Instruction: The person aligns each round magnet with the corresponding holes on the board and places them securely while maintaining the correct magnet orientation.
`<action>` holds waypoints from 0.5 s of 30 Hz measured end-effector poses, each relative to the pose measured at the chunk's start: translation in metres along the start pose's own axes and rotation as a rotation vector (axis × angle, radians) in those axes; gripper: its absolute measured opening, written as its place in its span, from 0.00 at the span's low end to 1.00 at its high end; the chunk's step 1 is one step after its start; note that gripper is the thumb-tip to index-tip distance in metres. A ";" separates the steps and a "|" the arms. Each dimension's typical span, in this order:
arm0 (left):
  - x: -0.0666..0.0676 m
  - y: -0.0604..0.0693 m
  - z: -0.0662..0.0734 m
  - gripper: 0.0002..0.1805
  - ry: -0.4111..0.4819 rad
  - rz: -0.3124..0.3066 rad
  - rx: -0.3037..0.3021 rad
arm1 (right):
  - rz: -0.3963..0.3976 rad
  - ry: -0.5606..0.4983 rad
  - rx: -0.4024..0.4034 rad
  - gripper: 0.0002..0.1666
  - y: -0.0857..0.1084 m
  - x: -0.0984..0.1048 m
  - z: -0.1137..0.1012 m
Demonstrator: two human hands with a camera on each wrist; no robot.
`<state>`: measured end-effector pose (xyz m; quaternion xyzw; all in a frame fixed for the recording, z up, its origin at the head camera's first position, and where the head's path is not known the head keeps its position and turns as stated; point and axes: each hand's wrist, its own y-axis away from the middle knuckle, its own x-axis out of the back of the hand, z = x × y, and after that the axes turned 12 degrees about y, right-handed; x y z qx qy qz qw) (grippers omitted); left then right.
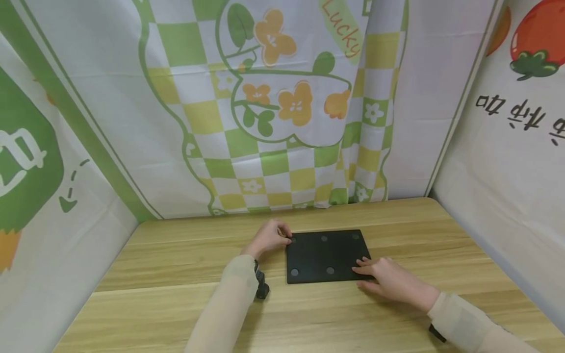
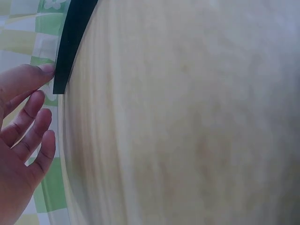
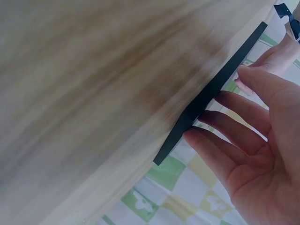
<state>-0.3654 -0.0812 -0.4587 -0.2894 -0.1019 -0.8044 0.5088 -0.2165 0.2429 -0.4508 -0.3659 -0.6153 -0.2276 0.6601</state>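
A thin black rectangular board (image 1: pixel 324 256) lies on the wooden table, with several round grey pads on its top face. At its far left corner is my left hand (image 1: pixel 270 236), its thumb and a finger touching the edge. The left wrist view shows that thumb against the board's end (image 2: pixel 70 56), while the other fingers of the left hand (image 2: pixel 23 136) are loosely bent beside it. My right hand (image 1: pixel 393 279) rests fingertips on the near right corner, the thumb by the near edge. In the right wrist view, the right hand's fingertips (image 3: pixel 192 133) touch the board's side (image 3: pixel 206 98).
The wooden table (image 1: pixel 185 274) reaches back to a hanging patterned cloth (image 1: pixel 273 171). Printed cloth walls stand at the left (image 1: pixel 106 215) and right (image 1: pixel 499 186). A small black camera (image 1: pixel 262 287) is worn on the left wrist.
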 end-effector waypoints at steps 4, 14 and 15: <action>0.004 0.003 0.000 0.06 -0.028 0.004 -0.013 | -0.001 -0.005 0.001 0.21 0.000 -0.001 0.001; 0.012 0.013 0.001 0.07 -0.153 0.082 -0.004 | -0.014 -0.065 -0.001 0.20 0.001 0.001 0.014; 0.013 0.015 0.002 0.07 -0.164 0.091 -0.006 | -0.003 -0.061 0.006 0.20 0.000 0.002 0.016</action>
